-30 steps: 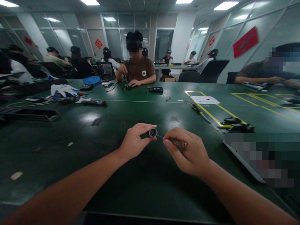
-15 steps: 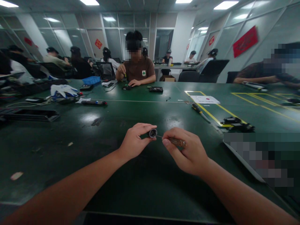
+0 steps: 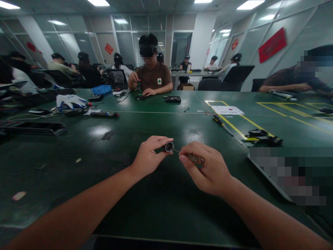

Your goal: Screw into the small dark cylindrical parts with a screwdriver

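Between the thumb and fingers of my left hand (image 3: 148,157) is a small dark cylindrical part (image 3: 169,147), its round open end with a pale rim turned towards me. My right hand (image 3: 205,166) is closed round the brownish, see-through handle of a small screwdriver (image 3: 195,158). The thin metal shaft points left, and its tip is at the right edge of the cylinder's rim. Whether the tip touches the rim or goes inside, I cannot tell. Both hands are held above the green table (image 3: 161,208).
A yellow-black screwdriver (image 3: 223,125) and black parts (image 3: 262,138) lie to the right, near a white sheet (image 3: 228,110). A pixelated slab with a pale edge (image 3: 270,180) is at near right. White gloves (image 3: 70,101) and a black tray-like case (image 3: 33,127) lie left. A co-worker sits opposite.
My right hand and the screwdriver have shifted very slightly left. The left hand and the cylindrical part stay almost in place.
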{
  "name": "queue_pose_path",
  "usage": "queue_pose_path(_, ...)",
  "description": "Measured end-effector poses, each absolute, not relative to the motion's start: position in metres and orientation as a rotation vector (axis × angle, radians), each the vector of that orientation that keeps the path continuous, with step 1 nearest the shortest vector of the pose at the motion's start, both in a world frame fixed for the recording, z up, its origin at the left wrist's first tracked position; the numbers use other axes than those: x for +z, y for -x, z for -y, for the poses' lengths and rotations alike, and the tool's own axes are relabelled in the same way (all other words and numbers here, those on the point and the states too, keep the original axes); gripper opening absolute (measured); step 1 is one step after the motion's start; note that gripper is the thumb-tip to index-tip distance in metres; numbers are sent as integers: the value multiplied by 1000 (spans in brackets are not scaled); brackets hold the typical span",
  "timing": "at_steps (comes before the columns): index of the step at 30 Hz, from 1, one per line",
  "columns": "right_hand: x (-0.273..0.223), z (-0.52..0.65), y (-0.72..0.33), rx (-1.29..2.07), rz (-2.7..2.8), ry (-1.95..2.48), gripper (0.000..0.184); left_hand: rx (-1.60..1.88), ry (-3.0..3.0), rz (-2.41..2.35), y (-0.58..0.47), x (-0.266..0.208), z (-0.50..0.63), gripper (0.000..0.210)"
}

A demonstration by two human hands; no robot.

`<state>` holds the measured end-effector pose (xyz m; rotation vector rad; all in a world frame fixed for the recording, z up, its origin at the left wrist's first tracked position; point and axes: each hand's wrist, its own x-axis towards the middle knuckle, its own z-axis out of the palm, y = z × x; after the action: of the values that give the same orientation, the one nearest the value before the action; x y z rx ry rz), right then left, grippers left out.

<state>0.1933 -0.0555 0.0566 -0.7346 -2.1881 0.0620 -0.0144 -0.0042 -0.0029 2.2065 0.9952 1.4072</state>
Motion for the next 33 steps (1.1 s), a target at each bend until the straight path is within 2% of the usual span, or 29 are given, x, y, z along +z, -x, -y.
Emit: queue_pose_path(33,52,51,-192,162,2277,687,8,1451,-2124,-1002,15,2,2,31)
